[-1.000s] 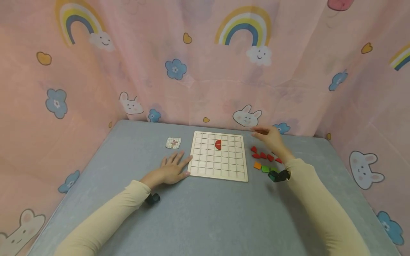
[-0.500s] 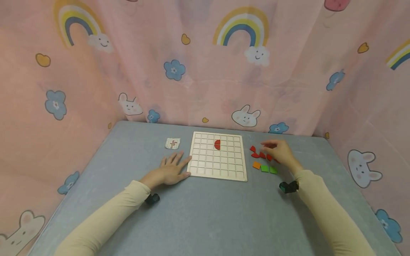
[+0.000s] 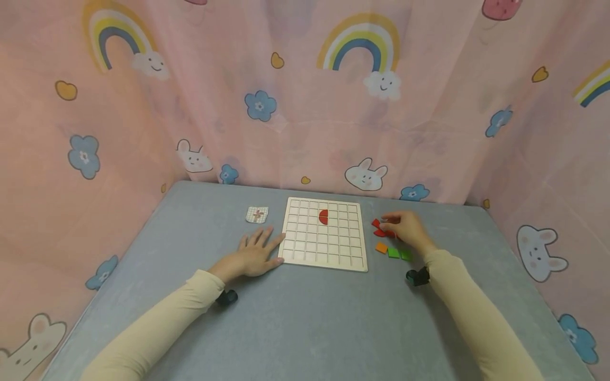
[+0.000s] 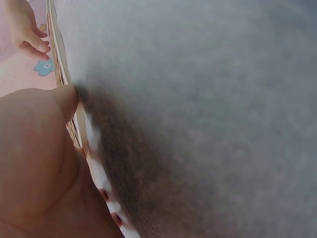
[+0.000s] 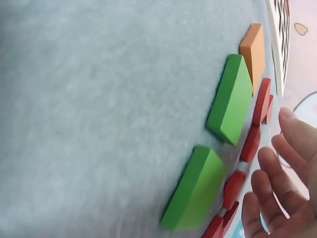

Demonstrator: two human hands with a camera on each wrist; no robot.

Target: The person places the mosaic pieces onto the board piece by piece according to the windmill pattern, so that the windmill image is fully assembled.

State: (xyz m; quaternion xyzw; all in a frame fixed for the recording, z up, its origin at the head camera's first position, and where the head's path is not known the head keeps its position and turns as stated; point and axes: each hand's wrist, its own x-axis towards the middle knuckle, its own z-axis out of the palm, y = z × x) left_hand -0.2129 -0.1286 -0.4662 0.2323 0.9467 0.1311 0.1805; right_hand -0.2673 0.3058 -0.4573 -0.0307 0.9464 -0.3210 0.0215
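Note:
A pale wooden grid board (image 3: 310, 242) lies on the grey table, with two red quarter-round pieces (image 3: 323, 217) side by side forming a half disc in its upper part. Spread flat on the table, my left hand (image 3: 254, 257) touches the board's left edge with thumb and fingertips. My right hand (image 3: 409, 230) hovers over loose red pieces (image 3: 378, 233) right of the board, covering some of them. In the right wrist view its fingers are loosely bent, with nothing visible between thumb and fingertips; several red pieces (image 5: 235, 189) lie just beyond.
A small card (image 3: 257, 214) with a red pinwheel pattern on a grid lies left of the board. An orange square (image 3: 381, 247) and two green squares (image 3: 393, 253) sit in a row nearer than the red pieces. A pink printed curtain (image 3: 305, 127) stands behind the table.
My right hand has come down from beyond the board's upper right corner, first rightward, then back left over the red pieces. The left hand and board have stayed put.

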